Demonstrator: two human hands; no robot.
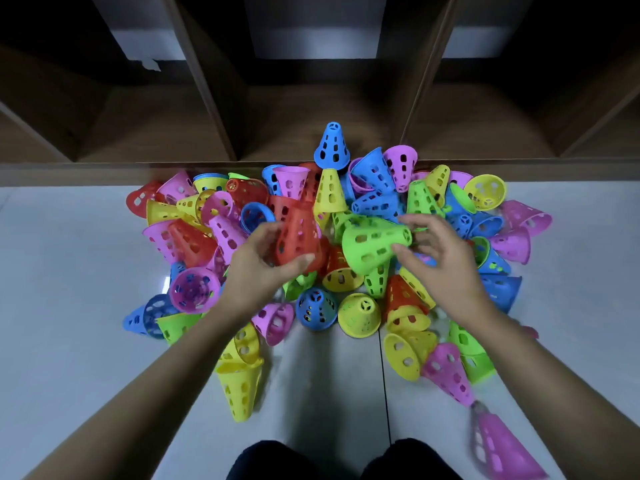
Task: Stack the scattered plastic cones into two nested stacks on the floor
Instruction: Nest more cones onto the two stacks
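Note:
A heap of several perforated plastic cones in red, yellow, blue, green and pink covers the grey floor (69, 341) in front of me. My left hand (258, 268) grips a red cone (298, 233) held above the heap, its narrow end pointing away from me. My right hand (436, 258) pinches the narrow end of a green cone (374, 244), which lies sideways with its wide mouth facing left toward the red cone. The two held cones are a small gap apart. A blue cone (331, 147) stands upright at the back.
A dark wooden shelf unit (311, 116) with open compartments runs along the far edge of the heap. A blurred pink cone (498, 445) lies near my right knee. Loose yellow cones (240, 382) lie under my left forearm. My knees (346, 459) show at the bottom edge.

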